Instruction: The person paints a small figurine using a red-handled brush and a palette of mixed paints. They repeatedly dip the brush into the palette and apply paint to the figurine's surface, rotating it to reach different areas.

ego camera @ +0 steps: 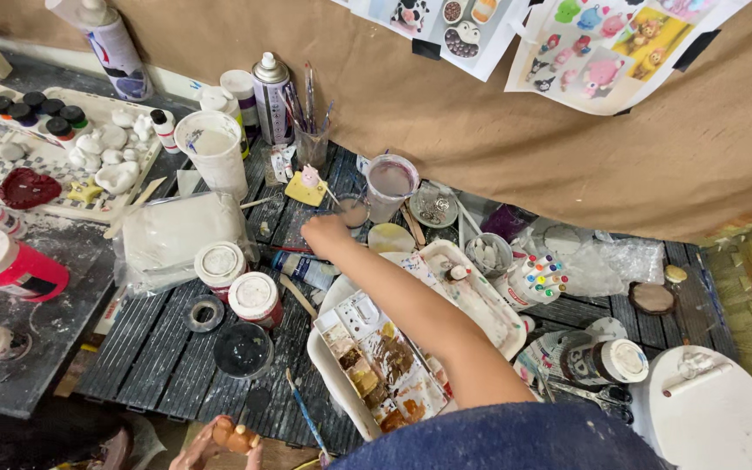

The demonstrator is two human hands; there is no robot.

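The right hand (327,235) reaches far over the cluttered dark slatted table (154,339), fingers pinched on a thin paintbrush (338,202). The brush's long axis slants up and away to the right, its tip in a small cup of murky water (354,211), just beside a larger clear cup (390,184). Under the forearm lies a smeared paint palette (376,361). Low at the frame's edge, the left hand (219,442) curls around a small brown figure (235,437).
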